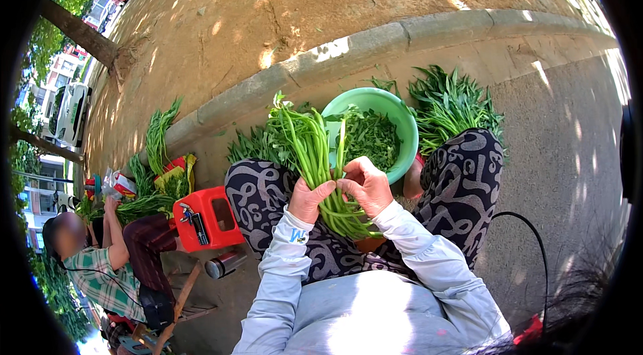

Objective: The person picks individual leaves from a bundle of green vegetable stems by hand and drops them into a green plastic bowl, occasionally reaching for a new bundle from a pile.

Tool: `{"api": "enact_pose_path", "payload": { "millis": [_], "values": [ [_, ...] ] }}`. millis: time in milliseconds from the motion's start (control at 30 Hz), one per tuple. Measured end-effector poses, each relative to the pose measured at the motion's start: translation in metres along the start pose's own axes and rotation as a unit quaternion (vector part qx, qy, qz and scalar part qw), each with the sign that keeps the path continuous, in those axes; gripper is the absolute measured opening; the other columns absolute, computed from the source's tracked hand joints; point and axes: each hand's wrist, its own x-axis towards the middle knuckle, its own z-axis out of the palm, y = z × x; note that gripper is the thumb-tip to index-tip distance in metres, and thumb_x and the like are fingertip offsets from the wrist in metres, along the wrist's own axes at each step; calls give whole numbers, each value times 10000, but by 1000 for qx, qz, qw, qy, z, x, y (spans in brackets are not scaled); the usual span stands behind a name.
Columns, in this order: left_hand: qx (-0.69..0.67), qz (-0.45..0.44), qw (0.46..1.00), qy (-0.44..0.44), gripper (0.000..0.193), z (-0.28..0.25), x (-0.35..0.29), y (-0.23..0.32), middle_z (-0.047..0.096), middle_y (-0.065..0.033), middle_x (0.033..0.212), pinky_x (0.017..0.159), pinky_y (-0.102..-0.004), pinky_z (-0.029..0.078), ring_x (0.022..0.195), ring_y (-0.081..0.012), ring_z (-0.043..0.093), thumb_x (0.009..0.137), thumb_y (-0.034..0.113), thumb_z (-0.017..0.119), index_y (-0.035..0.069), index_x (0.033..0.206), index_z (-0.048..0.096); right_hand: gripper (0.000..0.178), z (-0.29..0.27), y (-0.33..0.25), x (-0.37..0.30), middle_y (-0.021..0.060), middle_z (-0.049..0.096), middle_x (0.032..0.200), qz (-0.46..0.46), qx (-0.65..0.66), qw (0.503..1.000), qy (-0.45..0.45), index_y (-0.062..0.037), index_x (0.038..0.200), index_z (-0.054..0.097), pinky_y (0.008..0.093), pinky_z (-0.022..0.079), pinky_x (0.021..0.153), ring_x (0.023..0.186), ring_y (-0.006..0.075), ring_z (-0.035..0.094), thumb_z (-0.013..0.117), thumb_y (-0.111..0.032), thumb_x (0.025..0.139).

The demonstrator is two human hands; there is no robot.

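Observation:
My left hand [311,201] is closed round a thick bundle of long green vegetable stems [309,147], mostly stripped of leaves. The bundle leans up over my lap, its lower ends curving below my hands. Close beside it, my right hand [370,187] is closed, its thumb and forefinger pinching a single green stem [341,144] against the bundle's edge. Both thumbs nearly meet. Just beyond my hands stands a light green basin [406,120], between my knees, with loose picked leaves [375,137] inside it.
Piles of leafy greens lie right of the basin [455,104] and to its left [258,144]. A red plastic stool [194,238] and a metal flask [226,264] are at my left. Another person [100,268] sits farther left, handling greens. A stone curb [301,70] runs behind the basin.

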Motion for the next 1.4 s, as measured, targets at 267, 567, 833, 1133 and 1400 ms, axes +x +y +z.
{"api": "enact_pose_path", "payload": {
  "millis": [267, 567, 833, 1133, 1400],
  "values": [
    [-37, -33, 998, -36, 434, 3, -4, 9, 598, -63, 977, 652, -320, 465, 749, -199, 576, 765, 96, 703, 27, 1148, 512, 90, -17, 1, 7, 19, 602, 760, 18, 95, 995, 38, -3, 894, 585, 224, 467, 626, 669, 84, 554, 596, -77, 843],
    [-8, -4, 1000, -28, 344, -6, 0, 2, 588, -75, 918, 628, -311, 485, 699, -196, 576, 767, 51, 607, 21, 1096, 510, 317, -12, 28, 15, 116, 586, 1040, -121, -171, 977, -42, -7, 1081, 543, 315, 432, 865, 948, 211, 565, 599, -48, 772],
    [6, 6, 999, -42, 312, -11, 1, -1, 592, -51, 880, 604, -296, 477, 666, -176, 568, 757, 103, 671, 18, 1030, 543, 219, -10, 9, 15, 90, 604, 853, 113, 299, 931, -176, 33, 981, 543, 278, 472, 667, 695, 166, 598, 600, -140, 859],
    [14, 15, 1000, 9, 241, 2, 0, 4, 592, -65, 914, 594, -275, 486, 670, -166, 577, 768, 65, 626, 18, 997, 565, 173, -5, 8, 10, 157, 586, 961, 98, 412, 899, -113, 3, 923, 507, 300, 490, 641, 699, 225, 609, 616, -95, 831],
    [-16, 0, 1000, 24, 257, -7, 2, 5, 580, -69, 933, 592, -281, 503, 664, -168, 579, 764, 43, 577, 13, 1018, 554, 242, -5, -8, 7, 116, 617, 871, 99, 395, 906, -119, 23, 1020, 520, 261, 466, 604, 695, 169, 595, 618, -90, 830]
  ]
}}
